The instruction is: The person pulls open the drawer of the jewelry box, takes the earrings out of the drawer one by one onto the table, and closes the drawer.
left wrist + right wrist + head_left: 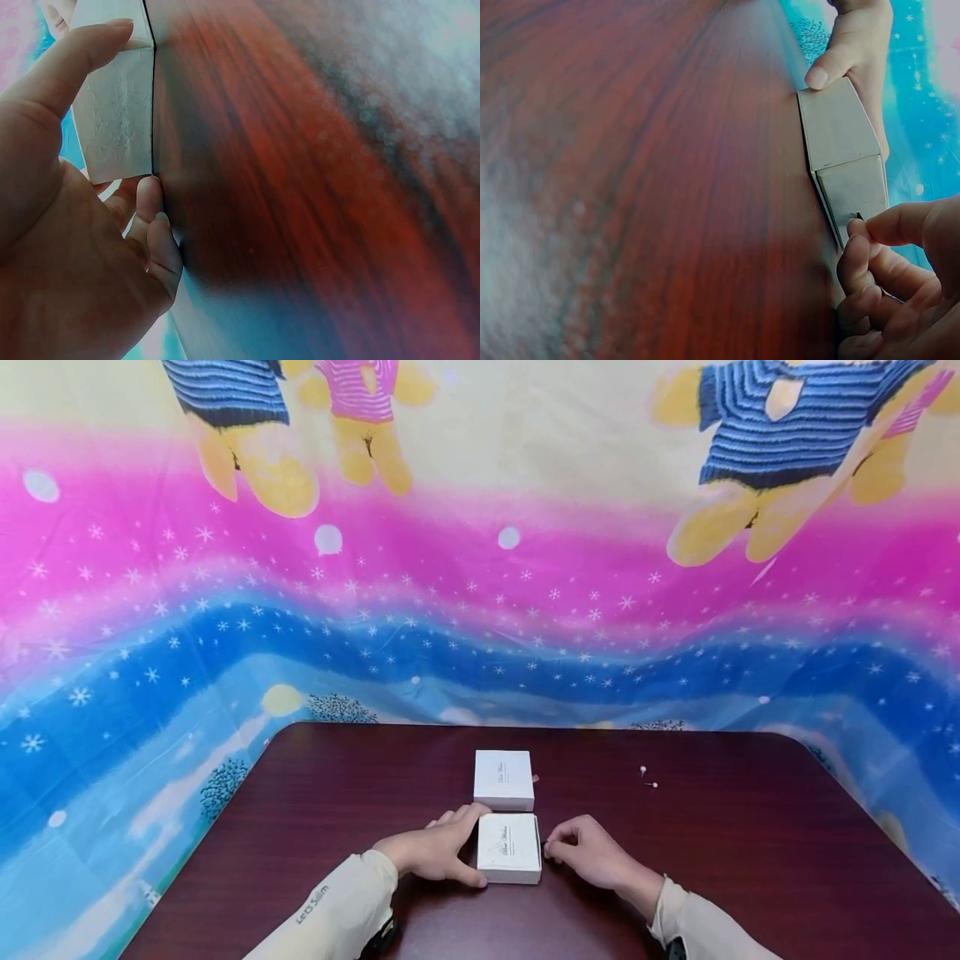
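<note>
A small white cardboard box (507, 847) with dark script on its lid lies on the table in front of me. My left hand (438, 845) grips its left end, thumb on the near side and fingers round the far corner. At the box's right side, my right hand (592, 853) pinches a small dark tab (859, 216) between thumb and forefinger, its other fingers curled. A narrow dark gap runs along the box's right edge. The left wrist view shows the left thumb (112, 34) against the box's pale side (116, 120).
A second white box (502, 777) of the same kind sits just behind the first, a small brownish tab (536, 778) at its right side. Two small white-headed earrings or pins (654, 785) lie at the right. A printed cloth (480, 585) hangs behind the dark wooden table (360, 768).
</note>
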Motion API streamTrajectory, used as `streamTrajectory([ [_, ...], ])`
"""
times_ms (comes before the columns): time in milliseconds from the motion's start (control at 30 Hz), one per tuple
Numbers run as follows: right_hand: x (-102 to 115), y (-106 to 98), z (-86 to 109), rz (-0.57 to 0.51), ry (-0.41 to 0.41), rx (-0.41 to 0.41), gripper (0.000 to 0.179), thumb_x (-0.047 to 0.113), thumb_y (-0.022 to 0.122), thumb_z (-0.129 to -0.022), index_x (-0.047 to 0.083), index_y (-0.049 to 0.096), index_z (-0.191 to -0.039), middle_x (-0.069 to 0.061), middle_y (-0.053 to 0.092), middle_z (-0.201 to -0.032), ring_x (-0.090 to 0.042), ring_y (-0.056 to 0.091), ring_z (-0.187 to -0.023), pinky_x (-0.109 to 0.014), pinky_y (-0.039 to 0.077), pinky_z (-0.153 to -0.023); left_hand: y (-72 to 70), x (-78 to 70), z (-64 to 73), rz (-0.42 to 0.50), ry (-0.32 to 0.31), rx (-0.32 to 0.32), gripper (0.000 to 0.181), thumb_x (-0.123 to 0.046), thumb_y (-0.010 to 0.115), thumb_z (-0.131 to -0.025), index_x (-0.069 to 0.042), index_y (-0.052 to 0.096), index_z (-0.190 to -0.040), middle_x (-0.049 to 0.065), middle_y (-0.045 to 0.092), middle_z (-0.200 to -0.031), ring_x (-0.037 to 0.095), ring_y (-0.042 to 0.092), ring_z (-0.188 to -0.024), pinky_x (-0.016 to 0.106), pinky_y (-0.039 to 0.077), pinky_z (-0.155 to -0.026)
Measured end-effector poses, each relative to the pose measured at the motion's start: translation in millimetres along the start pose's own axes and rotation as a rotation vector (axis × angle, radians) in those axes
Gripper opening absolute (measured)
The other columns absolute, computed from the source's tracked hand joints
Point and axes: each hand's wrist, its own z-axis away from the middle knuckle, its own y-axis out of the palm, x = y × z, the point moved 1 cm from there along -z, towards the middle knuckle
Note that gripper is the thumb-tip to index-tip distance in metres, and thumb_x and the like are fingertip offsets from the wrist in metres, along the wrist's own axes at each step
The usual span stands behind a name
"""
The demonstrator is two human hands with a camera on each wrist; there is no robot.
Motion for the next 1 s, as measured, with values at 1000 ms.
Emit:
streamTrajectory([
  [1000,-0.7,-2.5,-0.9,0.021,-0.007,0.02,0.018,0.004,0.062,-0.089,0.003,0.075,-0.077,-0.008,0.068,-0.074,-0.003,0.051,-0.062,-0.021,0.041,-0.061,1.6,3.0,-1.1,-0.004,-0.001,-0.004,0.083,-0.04,0.083,-0.08,-0.023,0.034,-0.144,-0.001,0.048,-0.138,0.02,0.043,-0.127,0.046,0.033,-0.11],
])
